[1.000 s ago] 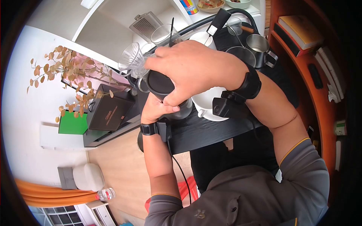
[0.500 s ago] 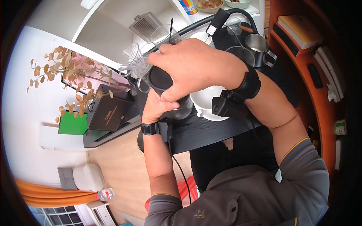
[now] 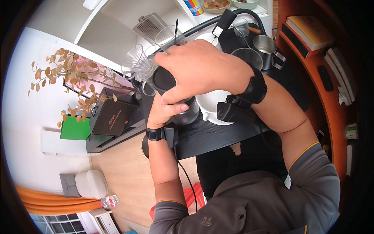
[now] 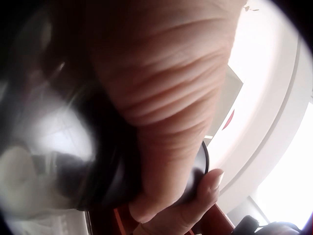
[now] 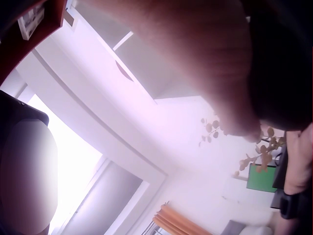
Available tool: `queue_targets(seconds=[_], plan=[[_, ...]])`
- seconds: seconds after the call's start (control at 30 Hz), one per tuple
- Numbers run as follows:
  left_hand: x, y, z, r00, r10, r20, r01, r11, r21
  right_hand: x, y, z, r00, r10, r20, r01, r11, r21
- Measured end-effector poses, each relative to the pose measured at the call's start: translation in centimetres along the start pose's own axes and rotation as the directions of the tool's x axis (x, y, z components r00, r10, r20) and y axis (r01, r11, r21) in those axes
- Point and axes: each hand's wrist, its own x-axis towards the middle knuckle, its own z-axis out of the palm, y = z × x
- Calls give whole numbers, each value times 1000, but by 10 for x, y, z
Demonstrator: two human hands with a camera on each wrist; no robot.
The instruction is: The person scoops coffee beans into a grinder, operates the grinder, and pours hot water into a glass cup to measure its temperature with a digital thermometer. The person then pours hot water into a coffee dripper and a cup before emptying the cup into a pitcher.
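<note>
In the head view, a clear glass jar with a black round top is held tilted over the black table. My right hand reaches across and grips the black top from above, thumb on the near side. Underneath, my left hand grips the jar close below the top, partly hidden by the right. The left wrist view has the left thumb against the dark part above the shiny glass. A blurred black shape lies against the right hand in the right wrist view.
A white handled cup stands right beside the jar. Behind are a ribbed glass dripper, a tall glass with a black stick and a black adapter. A metal pitcher stands farther right; a dark box lies left.
My right thumb has shifted slightly up and left along the black top, and the top has moved up a little. Both hands keep their hold.
</note>
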Motion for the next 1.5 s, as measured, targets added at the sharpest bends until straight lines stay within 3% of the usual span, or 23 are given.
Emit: queue_targets(seconds=[0.07,0.13,0.2,0.27,0.33,0.37,0.47,0.53,0.67,0.77,0.97,1.1,1.17,1.27,1.43,1.5], plan=[[0,1,0,998,-64,-17,65,995,77,0,-1,-1,1000,18,19,-18,1000,-16],[-1,5,6,998,39,-52,-39,999,7,0,1,1,1000,-13,8,13,1000,1],[-3,4,3,999,36,-37,-35,999,8,0,6,6,999,-44,-3,44,999,18],[-3,4,3,999,33,-20,-33,999,9,1,10,11,980,-190,-56,195,976,94],[-3,4,6,986,169,-2,-169,985,-23,0,10,10,978,-205,-44,208,974,92],[-3,4,6,986,169,-1,-169,985,-23,0,10,9,975,-219,-33,221,971,89],[-4,3,4,986,165,-10,-166,986,-13,3,9,12,977,-207,-57,210,976,63],[-5,1,-1,1000,17,-16,-17,1000,1,2,4,7,989,-146,-28,147,988,35],[0,-9,-5,995,93,19,-93,995,-30,2,1,5,998,-64,1,64,998,8],[-4,-5,-4,999,39,-17,-39,999,10,1,4,7,994,-109,-15,109,994,22],[-4,1,2,990,136,-32,-136,991,-15,1,11,11,976,-214,-37,216,972,90],[-5,-2,-3,997,73,-23,-72,997,9,3,7,10,978,-202,-56,205,977,60],[-5,-3,-3,999,22,-23,-22,1000,9,2,1,5,996,-85,12,85,996,12],[-3,-4,-2,999,45,-6,-45,997,-55,2,-1,4,999,-40,9,40,999,-1],[-8,-3,-9,1000,-22,4,22,998,-55,2,1,11,992,-120,-45,120,993,-3],[-11,-8,-11,1000,19,-5,-19,999,-45,3,3,15,984,-165,-66,166,986,4]])
